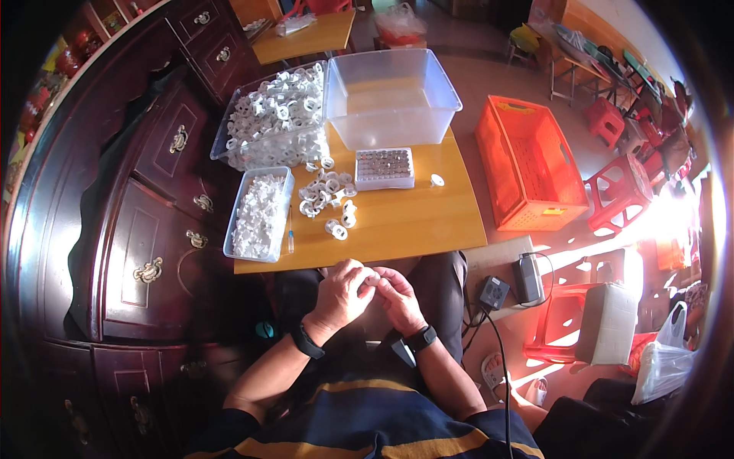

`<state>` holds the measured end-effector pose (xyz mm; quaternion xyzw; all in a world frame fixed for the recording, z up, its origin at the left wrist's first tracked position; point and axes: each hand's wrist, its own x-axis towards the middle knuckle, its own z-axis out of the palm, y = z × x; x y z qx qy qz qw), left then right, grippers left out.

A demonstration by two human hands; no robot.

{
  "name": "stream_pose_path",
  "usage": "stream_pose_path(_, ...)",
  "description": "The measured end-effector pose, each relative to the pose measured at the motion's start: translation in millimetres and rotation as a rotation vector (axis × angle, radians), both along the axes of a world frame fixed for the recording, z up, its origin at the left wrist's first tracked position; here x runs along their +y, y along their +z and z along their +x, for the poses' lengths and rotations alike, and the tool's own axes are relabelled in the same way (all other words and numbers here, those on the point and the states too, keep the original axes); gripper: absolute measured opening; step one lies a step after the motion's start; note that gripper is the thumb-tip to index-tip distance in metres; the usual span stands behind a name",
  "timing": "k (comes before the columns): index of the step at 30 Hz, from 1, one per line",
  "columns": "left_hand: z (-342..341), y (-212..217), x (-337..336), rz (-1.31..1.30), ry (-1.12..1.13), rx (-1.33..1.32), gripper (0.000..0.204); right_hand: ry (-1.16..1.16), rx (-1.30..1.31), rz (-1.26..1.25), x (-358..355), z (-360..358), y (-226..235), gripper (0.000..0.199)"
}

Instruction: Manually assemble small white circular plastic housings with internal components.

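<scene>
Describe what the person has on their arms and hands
Both forearms are bare, with no gloves on the left hand or right hand. Each wrist carries a black band: the left band and the right band, which has a watch-like face. Dark sleeves with yellow stripes end near the elbows.

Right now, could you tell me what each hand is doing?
Left hand: closed on a small white part.
Right hand: pinching the same part.
</scene>
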<state>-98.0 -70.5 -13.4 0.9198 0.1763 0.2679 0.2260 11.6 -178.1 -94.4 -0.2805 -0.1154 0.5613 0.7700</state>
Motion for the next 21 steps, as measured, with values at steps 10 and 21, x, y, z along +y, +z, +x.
stream_pose_path(10, 3, -2, 2, -0.023, -0.018, -0.013, 0.024, -0.017, -0.066, -0.018, -1, 2, -3, 0.022)
stream_pose_path(21, 2, -1, 2, -0.143, -0.068, -0.107, 0.012, -0.059, 0.120, 0.048, -4, 7, -10, 0.028)
